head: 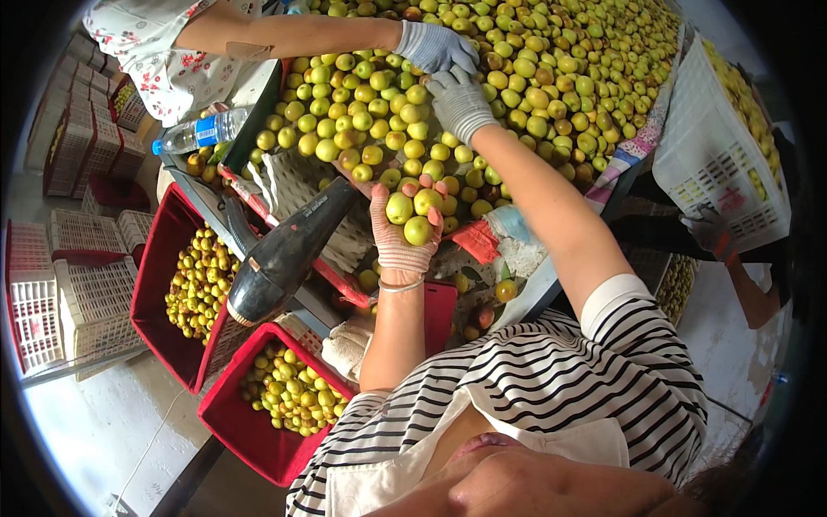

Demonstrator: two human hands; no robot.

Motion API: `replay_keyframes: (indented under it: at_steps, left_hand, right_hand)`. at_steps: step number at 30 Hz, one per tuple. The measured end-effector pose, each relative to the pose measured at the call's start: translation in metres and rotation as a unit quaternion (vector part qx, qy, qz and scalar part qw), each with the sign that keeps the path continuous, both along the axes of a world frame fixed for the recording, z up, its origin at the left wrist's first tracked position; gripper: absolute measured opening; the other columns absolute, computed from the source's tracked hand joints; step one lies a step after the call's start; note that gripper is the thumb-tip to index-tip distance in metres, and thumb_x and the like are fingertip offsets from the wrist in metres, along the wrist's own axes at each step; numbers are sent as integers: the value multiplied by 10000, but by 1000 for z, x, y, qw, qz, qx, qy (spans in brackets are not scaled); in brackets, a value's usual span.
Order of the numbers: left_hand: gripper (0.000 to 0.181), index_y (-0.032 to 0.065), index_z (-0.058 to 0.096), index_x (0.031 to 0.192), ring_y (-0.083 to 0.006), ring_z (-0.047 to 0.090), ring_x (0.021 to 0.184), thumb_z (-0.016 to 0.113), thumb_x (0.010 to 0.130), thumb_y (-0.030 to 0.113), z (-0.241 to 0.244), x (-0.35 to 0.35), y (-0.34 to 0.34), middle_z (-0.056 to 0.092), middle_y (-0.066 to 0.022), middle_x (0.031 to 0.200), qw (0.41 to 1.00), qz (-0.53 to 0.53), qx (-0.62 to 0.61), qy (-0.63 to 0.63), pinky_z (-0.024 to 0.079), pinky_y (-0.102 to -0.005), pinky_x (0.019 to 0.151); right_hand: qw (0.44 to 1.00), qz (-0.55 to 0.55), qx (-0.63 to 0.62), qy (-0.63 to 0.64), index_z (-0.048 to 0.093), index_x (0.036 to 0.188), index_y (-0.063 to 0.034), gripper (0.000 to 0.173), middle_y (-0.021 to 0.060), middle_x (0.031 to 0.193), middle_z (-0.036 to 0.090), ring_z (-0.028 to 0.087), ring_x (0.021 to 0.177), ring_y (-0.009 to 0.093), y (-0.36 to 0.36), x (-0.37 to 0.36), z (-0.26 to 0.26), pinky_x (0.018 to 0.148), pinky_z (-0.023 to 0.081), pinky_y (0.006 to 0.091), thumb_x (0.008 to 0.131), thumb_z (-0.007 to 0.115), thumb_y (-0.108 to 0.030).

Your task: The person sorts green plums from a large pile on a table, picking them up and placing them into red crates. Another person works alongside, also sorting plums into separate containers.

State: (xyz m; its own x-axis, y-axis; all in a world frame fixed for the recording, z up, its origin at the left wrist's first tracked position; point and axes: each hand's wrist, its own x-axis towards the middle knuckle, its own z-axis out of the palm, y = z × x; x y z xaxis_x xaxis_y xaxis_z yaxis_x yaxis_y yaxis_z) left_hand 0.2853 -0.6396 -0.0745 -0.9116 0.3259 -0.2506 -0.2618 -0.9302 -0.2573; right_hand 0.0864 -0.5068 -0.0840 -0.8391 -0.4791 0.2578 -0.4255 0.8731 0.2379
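Observation:
Palm up, my left hand (408,236) wears a striped glove that leaves the fingertips bare and holds several yellow-green jujubes (418,230) in its curled fingers. Farther forward, my right hand (460,103) in a grey glove reaches down onto the pile of jujubes (549,84) on the sorting table. Its fingertips are at the fruit, beside another person's gloved hand (437,46); whether it grips a jujube cannot be told. A black hair dryer (284,252) lies to the left of my left hand, its nozzle pointing at the fruit.
Two red-lined crates (274,452) with jujubes stand at the lower left. A water bottle (203,131) lies on the table's left edge. A red phone case (439,316) is beside my left forearm. At right, a person's gloved hand (707,229) is at a white plastic crate (717,148) of fruit.

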Motion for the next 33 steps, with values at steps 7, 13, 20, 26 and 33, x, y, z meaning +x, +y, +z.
replay_keyframes:
  at_steps: [7, 13, 20, 26, 33]
  left_hand:
    - [459, 24, 554, 1053, -305, 587, 997, 656, 855, 426, -11, -5, 7, 591, -120, 1073, 985, 35, -163, -49, 590, -383, 641]
    - [555, 122, 459, 1289, -256, 634, 933, 629, 869, 443, -1, 1, 9, 622, -89, 1065, 961, 27, -276, -13, 590, -366, 590]
    - [525, 121, 467, 1300, -256, 629, 962, 578, 902, 445, 15, 6, 8, 590, -70, 1138, 969, 29, -241, 47, 598, -375, 593]
    - [538, 145, 460, 1315, -339, 564, 1045, 598, 889, 442, 6, 3, 5, 524, -119, 1196, 986, 54, -142, 61, 612, -392, 592]
    - [565, 132, 462, 1299, -350, 561, 1026, 630, 864, 451, 8, -5, 4, 524, -112, 1192, 986, 69, -141, 52, 609, -391, 573]
  right_hand:
    - [982, 10, -75, -174, 575, 1193, -127, 329, 81, 1231, 523, 499, 1159, 287, -18, 39, 6, 1006, 426, 413, 866, 575, -156]
    - [778, 125, -430, -440, 569, 1223, -108, 328, 155, 1193, 576, 568, 1103, 316, -9, 102, 29, 984, 444, 386, 898, 560, -156]
    - [791, 198, -393, -425, 554, 1272, -90, 386, 152, 1274, 567, 542, 1167, 319, 6, 116, 43, 1016, 413, 373, 945, 549, -295]
    - [742, 144, -516, -402, 480, 1359, -56, 428, 96, 1346, 529, 514, 1220, 199, 12, 82, 15, 1027, 419, 329, 955, 557, -176]
    - [694, 167, -563, -416, 304, 1467, -63, 605, 100, 1446, 416, 467, 1279, 219, -4, 72, -14, 1066, 385, 350, 947, 581, -203]
